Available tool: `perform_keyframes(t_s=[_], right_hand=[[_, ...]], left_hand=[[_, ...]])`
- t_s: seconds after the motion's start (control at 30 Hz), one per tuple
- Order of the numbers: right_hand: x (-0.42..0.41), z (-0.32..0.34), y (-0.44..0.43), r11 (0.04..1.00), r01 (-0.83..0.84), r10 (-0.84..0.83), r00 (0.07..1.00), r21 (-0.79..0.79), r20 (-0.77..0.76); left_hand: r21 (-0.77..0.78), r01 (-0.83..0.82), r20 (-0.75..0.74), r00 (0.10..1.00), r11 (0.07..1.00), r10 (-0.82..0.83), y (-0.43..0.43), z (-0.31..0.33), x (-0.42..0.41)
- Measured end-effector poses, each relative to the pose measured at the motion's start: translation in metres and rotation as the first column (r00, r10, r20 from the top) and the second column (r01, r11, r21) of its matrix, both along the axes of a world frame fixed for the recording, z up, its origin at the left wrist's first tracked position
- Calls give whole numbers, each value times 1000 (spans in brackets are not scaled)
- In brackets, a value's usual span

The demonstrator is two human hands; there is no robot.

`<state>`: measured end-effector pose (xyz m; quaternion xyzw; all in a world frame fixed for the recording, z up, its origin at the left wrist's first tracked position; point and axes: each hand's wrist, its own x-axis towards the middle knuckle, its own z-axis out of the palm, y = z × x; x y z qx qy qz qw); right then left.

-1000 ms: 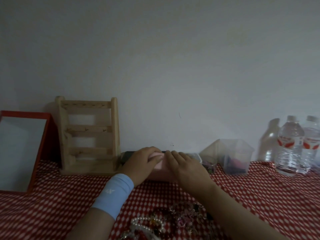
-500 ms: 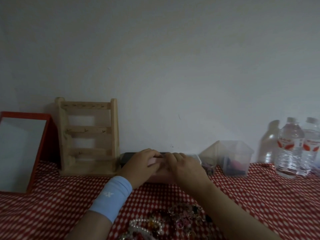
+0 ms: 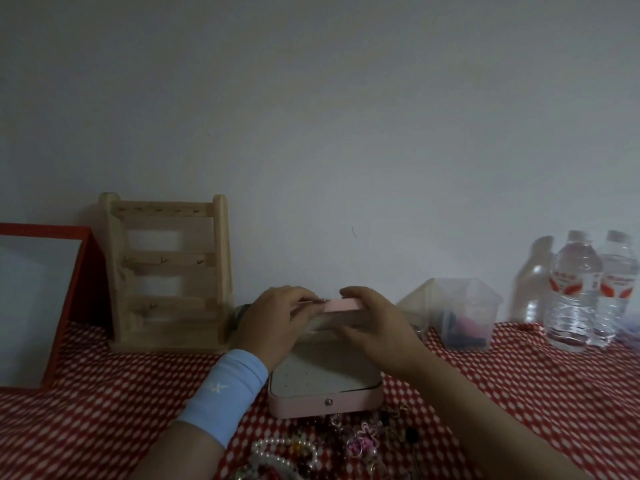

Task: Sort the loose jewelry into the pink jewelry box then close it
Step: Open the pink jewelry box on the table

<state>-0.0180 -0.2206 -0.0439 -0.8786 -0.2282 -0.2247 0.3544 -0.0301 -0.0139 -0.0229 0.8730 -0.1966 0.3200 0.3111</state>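
One pink, rounded-corner jewelry box (image 3: pixel 325 403) sits open at the centre of the counter, with two bare hands on its lid: the left hand (image 3: pixel 273 323), wearing one light-blue wristband (image 3: pixel 225 393), and the right hand (image 3: pixel 377 327). At nine o'clock stand one pale wooden ladder-shaped jewelry rack (image 3: pixel 169 271) and one red-framed tilted mirror (image 3: pixel 38 306); at three o'clock stand one clear plastic container (image 3: pixel 460 313) and two clear plastic water bottles with red labels (image 3: pixel 575 292). At six o'clock lies one tangled heap of loose beaded and pearl jewelry (image 3: pixel 329 445), its pieces too jumbled to count.
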Motion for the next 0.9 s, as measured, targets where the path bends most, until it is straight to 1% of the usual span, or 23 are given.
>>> perform_keyframes(t_s=[0.07, 0.1, 0.13, 0.17, 0.2, 0.23, 0.3, 0.33, 0.43, 0.5, 0.53, 0.57, 0.63, 0.7, 0.73, 0.77, 0.8, 0.87, 0.9], right_hand=[[8, -7, -4, 992, 114, -112, 992, 44, -52], [11, -9, -6, 979, 196, -189, 977, 63, -94], [13, -10, -8, 960, 270, -259, 956, 69, -136], [14, -11, -10, 945, 323, -309, 934, 48, -181], [16, -13, -11, 937, 348, -334, 916, 26, -222], [16, -13, -11, 938, 346, -333, 906, 6, -262], [16, -15, -9, 956, 291, -263, 908, 40, -325], [17, -16, -6, 964, 255, -216, 915, 72, -341], [18, -19, -2, 965, 200, -124, 917, 168, -379], [15, -19, -1, 963, 172, -73, 908, 208, -413], [14, -20, -1, 964, 151, -47, 907, 219, -419], [14, -21, -2, 964, 140, -32, 904, 225, -427], [10, -21, -1, 964, 130, -9, 887, 231, -461], [1, -19, 1, 973, 141, -32, 865, 181, -501], [-2, -18, 2, 977, 143, -41, 857, 159, -514], [-5, -18, 1, 979, 135, -36, 854, 154, -519], [-7, -16, 1, 978, 125, -21, 858, 169, -513], [-14, -11, 0, 968, 95, 28, 876, 230, -481], [-17, -9, -2, 963, 81, 50, 884, 257, -465]], left_hand=[[61, -154, 111, 983, 986, 146, 3, -2, 2], [87, -248, 171, 958, 965, 230, 5, -2, 3], [88, -333, 201, 929, 939, 311, 6, -2, 2], [71, -397, 185, 907, 915, 379, 7, 0, -1], [45, -432, 109, 898, 901, 426, 8, 0, -2], [7, -445, -2, 895, 895, 445, 9, 0, -4], [-60, -427, -241, 883, 902, 402, 10, -3, -5], [-85, -400, -320, 878, 913, 355, 10, -6, -6], [-143, -304, -433, 875, 942, 216, 5, -13, -9], [-173, -243, -478, 868, 955, 134, 0, -17, -11], [-164, -226, -485, 866, 960, 121, -3, -19, -12], [-137, -227, -482, 866, 964, 136, -4, -21, -12], [-43, -274, -495, 841, 961, 218, -4, -25, -16], [70, -325, -544, 780, 943, 309, -2, -26, -23], [102, -317, -574, 755, 943, 316, 0, -28, -26], [101, -291, -599, 746, 951, 292, 1, -30, -28], [58, -262, -611, 754, 963, 242, 3, -33, -30], [-91, -228, -596, 792, 969, 130, 6, -35, -32], [-147, -230, -580, 808, 962, 105, 8, -35, -34]])
